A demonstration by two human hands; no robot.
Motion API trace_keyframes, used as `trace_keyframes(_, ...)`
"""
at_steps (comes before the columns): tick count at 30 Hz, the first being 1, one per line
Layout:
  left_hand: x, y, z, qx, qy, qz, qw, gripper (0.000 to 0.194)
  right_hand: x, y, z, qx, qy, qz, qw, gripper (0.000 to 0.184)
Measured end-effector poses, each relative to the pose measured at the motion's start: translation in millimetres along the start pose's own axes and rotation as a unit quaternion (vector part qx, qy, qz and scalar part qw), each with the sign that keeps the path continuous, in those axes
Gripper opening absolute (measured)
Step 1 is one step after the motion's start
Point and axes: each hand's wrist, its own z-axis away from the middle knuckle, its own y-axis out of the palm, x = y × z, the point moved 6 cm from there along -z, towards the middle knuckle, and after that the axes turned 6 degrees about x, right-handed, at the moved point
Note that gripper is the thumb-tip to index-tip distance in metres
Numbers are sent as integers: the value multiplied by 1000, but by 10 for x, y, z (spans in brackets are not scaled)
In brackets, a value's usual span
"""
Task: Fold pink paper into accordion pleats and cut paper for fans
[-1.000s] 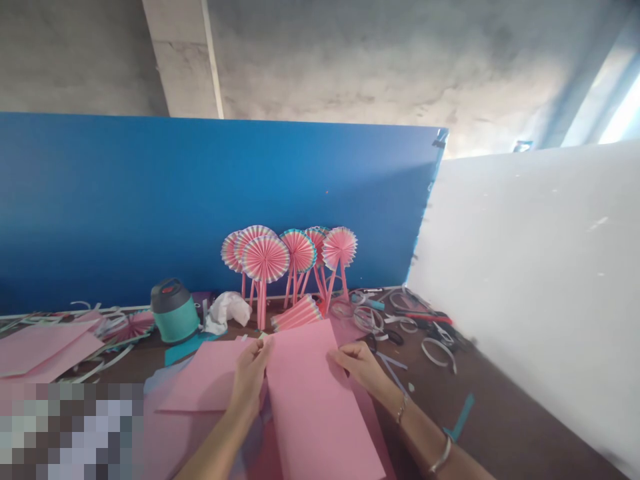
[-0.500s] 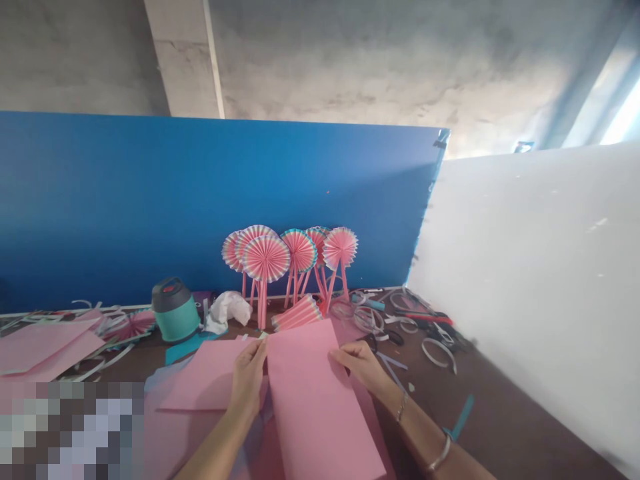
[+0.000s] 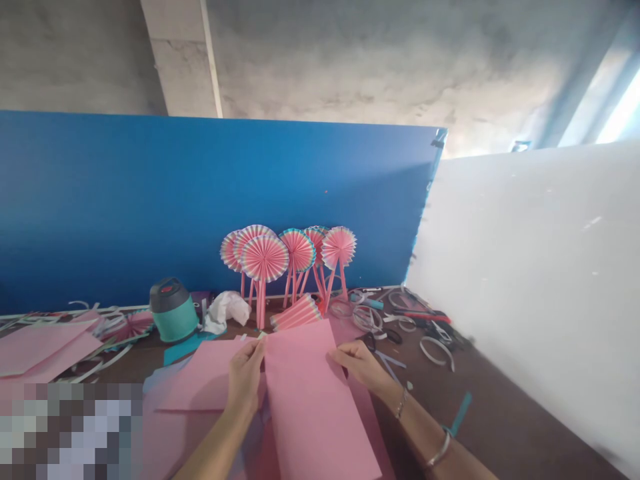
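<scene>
A long pink paper sheet [image 3: 315, 400] is held up between my two hands, tilted toward me. My left hand [image 3: 246, 373] pinches its left edge near the top corner. On the other side, my right hand [image 3: 357, 360] grips the right edge between thumb and fingers. Beneath and to the left lie more pink sheets [image 3: 200, 380], partly covered by my left arm. Just past the sheet's top edge rests a pleated pink paper strip [image 3: 297, 315], its lower part hidden.
Several pink paper fans [image 3: 265, 259] on sticks stand against the blue partition [image 3: 125, 200]. A teal and black container [image 3: 173, 313] and crumpled white paper [image 3: 227, 311] are left of them. Scissors [image 3: 440, 330] and paper strips [image 3: 367, 319] lie at right, near the white wall [image 3: 540, 267].
Both hands keep the same hold on the pink sheet. The whole view has shifted very slightly; nothing was taken or let go.
</scene>
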Motion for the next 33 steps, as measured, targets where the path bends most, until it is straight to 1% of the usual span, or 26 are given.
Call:
trace_keyframes(4,-1,10,11,-3,-11,14,1000,41,21,12,12,3,9,0,1000,59)
trace_keyframes(6,-28,44,32,11,-21,25,999,40,40,-13,19,-15,9,1,1000,59)
trace_keyframes(8,-60,108,64,46,-40,29,998,40,49,-68,25,-48,11,-1,999,60)
trace_keyframes(12,-41,275,146,159,-103,8,982,42,21,-184,31,-102,11,-22,994,58)
trace_keyframes(14,7,318,162,199,-114,-16,973,42,11,-221,31,-117,4,-26,993,57)
trace_keyframes(15,31,321,155,207,-110,-29,972,42,9,-234,32,-123,1,-24,992,58)
trace_keyframes(19,94,284,91,197,-80,-57,975,48,20,-236,33,-126,-5,-23,992,58)
trace_keyframes(21,91,286,86,197,-80,-62,975,49,22,-243,33,-128,-7,-26,991,58)
trace_keyframes(27,58,398,210,243,-110,-77,961,43,-5,-333,38,-170,-4,-42,984,56)
trace_keyframes(30,92,393,231,234,-135,-75,960,43,6,-328,46,-177,4,-51,983,56)
trace_keyframes(33,100,352,201,216,-137,-78,964,43,31,-307,55,-173,10,-45,984,57)
